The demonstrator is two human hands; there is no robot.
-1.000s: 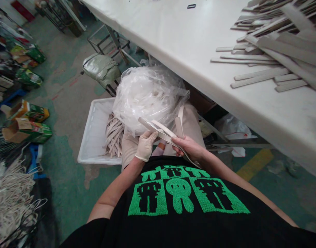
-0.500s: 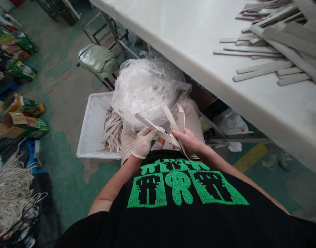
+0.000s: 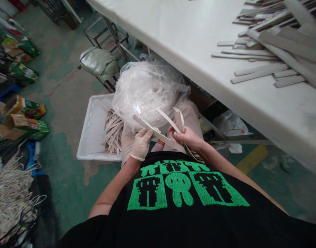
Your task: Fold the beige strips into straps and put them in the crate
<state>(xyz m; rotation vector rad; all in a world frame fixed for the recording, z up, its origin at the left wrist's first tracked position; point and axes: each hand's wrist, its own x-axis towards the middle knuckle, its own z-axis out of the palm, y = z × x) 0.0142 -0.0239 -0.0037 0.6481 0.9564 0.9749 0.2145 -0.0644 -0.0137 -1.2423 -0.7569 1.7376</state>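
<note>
My gloved left hand (image 3: 141, 144) pinches a flat grey-beige strip (image 3: 158, 133) between thumb and fingers, near the middle of my lap. The strip's free end points up and left, over a clear plastic bag (image 3: 147, 89) with pale material inside. My bare right hand (image 3: 186, 137) is wrapped round several similar strips (image 3: 179, 120), some of them looped upward and others hanging toward my shirt. Left of my legs, a white plastic bin (image 3: 92, 131) holds a heap of short strips (image 3: 113, 132).
A white table (image 3: 183, 31) runs along the right, with piled flat strips (image 3: 282, 51) on it. A green wrapped bundle (image 3: 99, 63) sits on a stand ahead. Open cartons (image 3: 23, 125) and tangled cords (image 3: 13, 196) lie on the left.
My left hand has shifted slightly left along with its strip, and my hands are a little farther apart. The looped strips in my right hand have tilted left.
</note>
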